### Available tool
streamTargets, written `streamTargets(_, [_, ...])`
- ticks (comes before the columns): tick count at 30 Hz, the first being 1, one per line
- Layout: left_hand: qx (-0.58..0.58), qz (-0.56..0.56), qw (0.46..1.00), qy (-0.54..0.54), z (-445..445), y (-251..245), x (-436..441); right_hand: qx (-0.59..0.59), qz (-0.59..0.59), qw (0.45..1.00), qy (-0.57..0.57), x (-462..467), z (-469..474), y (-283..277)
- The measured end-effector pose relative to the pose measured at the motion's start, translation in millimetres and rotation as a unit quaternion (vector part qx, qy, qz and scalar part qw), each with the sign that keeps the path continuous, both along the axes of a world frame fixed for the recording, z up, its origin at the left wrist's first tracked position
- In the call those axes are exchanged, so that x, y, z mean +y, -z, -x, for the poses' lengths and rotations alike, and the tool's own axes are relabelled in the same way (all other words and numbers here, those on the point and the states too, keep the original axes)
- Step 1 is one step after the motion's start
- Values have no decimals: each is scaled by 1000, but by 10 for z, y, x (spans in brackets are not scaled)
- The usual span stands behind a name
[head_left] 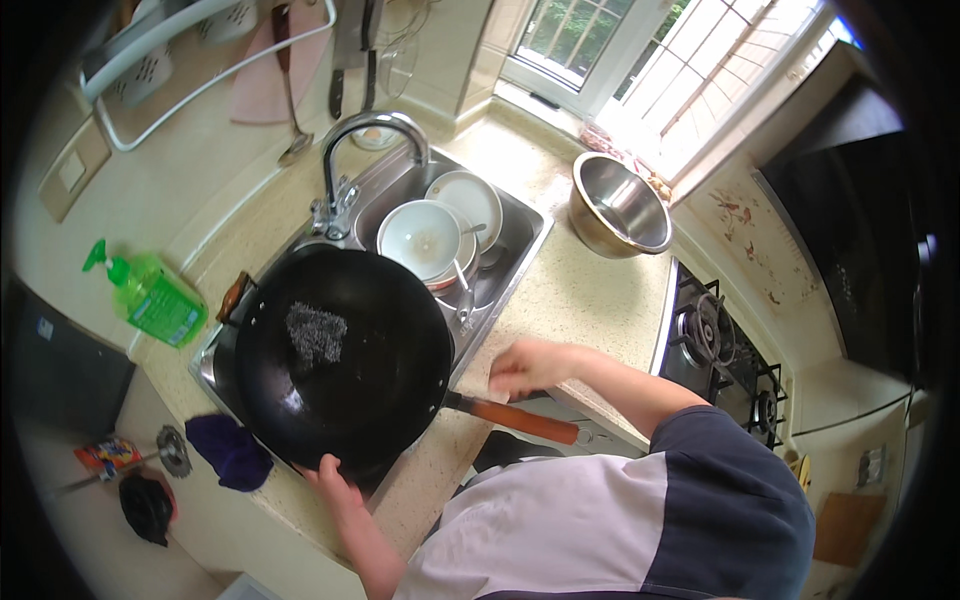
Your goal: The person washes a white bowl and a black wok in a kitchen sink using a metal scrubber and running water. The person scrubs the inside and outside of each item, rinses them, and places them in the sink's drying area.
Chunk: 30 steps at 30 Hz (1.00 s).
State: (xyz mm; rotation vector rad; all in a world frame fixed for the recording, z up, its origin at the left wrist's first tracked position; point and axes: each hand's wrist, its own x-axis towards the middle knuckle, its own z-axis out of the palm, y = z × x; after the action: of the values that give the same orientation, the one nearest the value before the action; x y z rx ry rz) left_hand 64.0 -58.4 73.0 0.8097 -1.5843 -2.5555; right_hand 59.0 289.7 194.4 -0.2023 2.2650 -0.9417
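A large black wok [375,360] rests over the left part of the stainless steel sink, tilted a little. Inside it lies a steel wool scourer [316,331]. At the near rim my left hand [334,480] grips the wok, its thumb over the edge and its other fingers mostly hidden below. My right hand [521,367], blurred, hovers just above the wok's long wooden handle [525,420] with fingers curled; whether anything is in it does not show. Bowls and a plate [466,202] are stacked in the other basin, topped by a white bowl [418,238].
The chrome faucet [375,124] arches behind the wok. A green pump bottle [157,296] and a dark purple cloth [229,452] sit left of the sink. To the right are a stainless steel basin [619,206] and a gas stove [705,337]. Knives [352,67] hang on the wall.
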Motion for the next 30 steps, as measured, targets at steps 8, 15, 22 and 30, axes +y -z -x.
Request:
streamTargets(8, [-21, -23, 999, -8, 29, 2, -28, -458, 341, 793, 213, -400, -78, 655])
streamTargets(15, [-70, 11, 997, -41, 39, -40, -22, -519, 399, 720, 231, -660, 140, 848])
streamTargets(22, [-84, -20, 995, -44, -76, -14, 20, -268, 226, 912, 212, -754, 56, 185])
streamTargets(30, [-70, -6, 997, -8, -82, 164, 52, -218, 202, 940, 170, -623, 62, 45])
